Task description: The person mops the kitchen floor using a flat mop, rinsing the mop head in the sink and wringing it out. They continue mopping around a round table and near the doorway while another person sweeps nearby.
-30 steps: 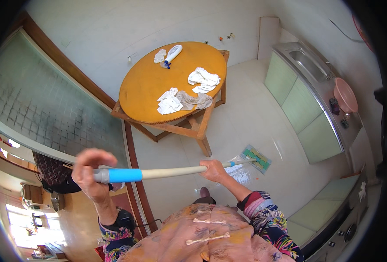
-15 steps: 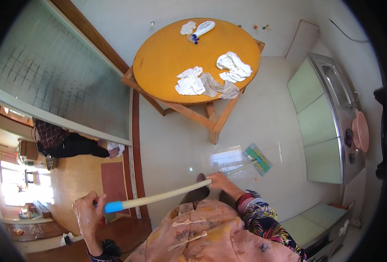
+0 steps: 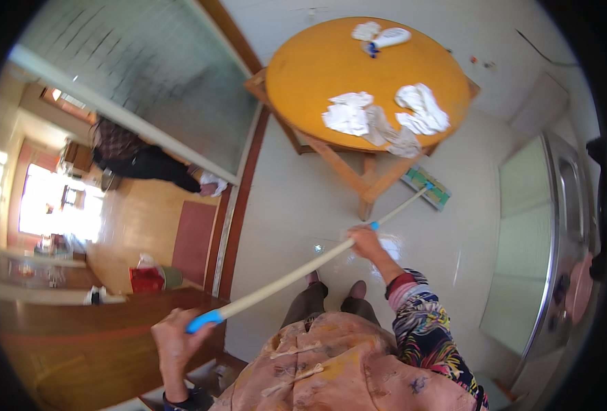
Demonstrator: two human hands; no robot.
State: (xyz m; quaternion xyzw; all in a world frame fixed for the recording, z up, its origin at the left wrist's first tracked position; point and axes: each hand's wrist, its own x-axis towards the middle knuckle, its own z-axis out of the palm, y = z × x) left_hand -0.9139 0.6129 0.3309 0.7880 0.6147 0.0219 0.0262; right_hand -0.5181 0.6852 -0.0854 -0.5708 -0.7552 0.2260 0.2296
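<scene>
A flat mop [image 3: 296, 274] with a long cream pole slants across my body. My left hand [image 3: 178, 340] is wrapped round the blue grip at the pole's upper end. Further down the pole, my right hand [image 3: 366, 242] grips it just above a blue collar. The green rectangular mop head [image 3: 428, 187] lies on the shiny pale floor, close to the right side of the table legs. Above it stands a round orange-yellow table [image 3: 310, 75] on wooden legs.
White cloths [image 3: 421, 109], a grey cloth [image 3: 392, 133] and a spray bottle [image 3: 391, 38] lie on the table. Pale green cabinets [image 3: 523, 240] line the right. A sliding glass door [image 3: 146, 82] is at left, with another person [image 3: 139, 157] beyond. Nearby stands a red bag [image 3: 147, 279].
The mop head has slid forward and slightly right, toward the table legs. Both my hands moved right, the right one further forward. My view has turned, so the table appears further right.
</scene>
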